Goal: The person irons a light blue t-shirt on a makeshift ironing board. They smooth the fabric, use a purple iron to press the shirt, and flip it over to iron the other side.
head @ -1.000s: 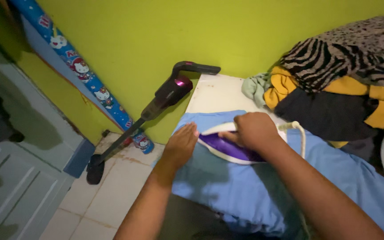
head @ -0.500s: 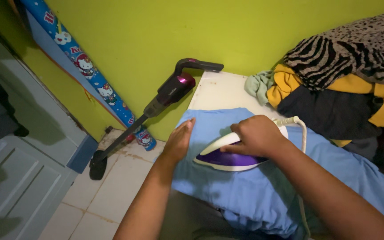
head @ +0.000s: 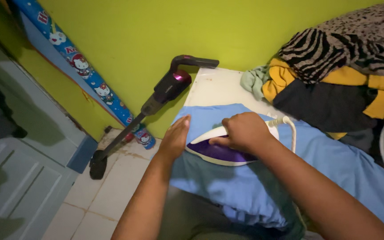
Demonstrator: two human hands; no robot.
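Observation:
My right hand point(head: 244, 131) grips the handle of a white and purple clothes iron point(head: 218, 151) that rests flat on a light blue garment point(head: 330, 160). The garment lies spread over a white table point(head: 214, 89). My left hand point(head: 175, 138) lies flat, fingers together, on the garment's left edge, right beside the iron's tip. The iron's white cord point(head: 290, 129) loops up behind my right wrist.
A pile of clothes point(head: 338, 75), striped, yellow and dark, sits at the table's far right. A dark cordless vacuum cleaner point(head: 156, 100) leans against the green wall beside the table. A patterned blue roll point(head: 85, 71) stands at the wall. White floor tiles point(head: 107, 186) lie below; a grey door point(head: 18, 169) is at left.
The iron slid toward me and then slightly back to the left over the blue garment. My left hand stayed flat on the garment's left edge.

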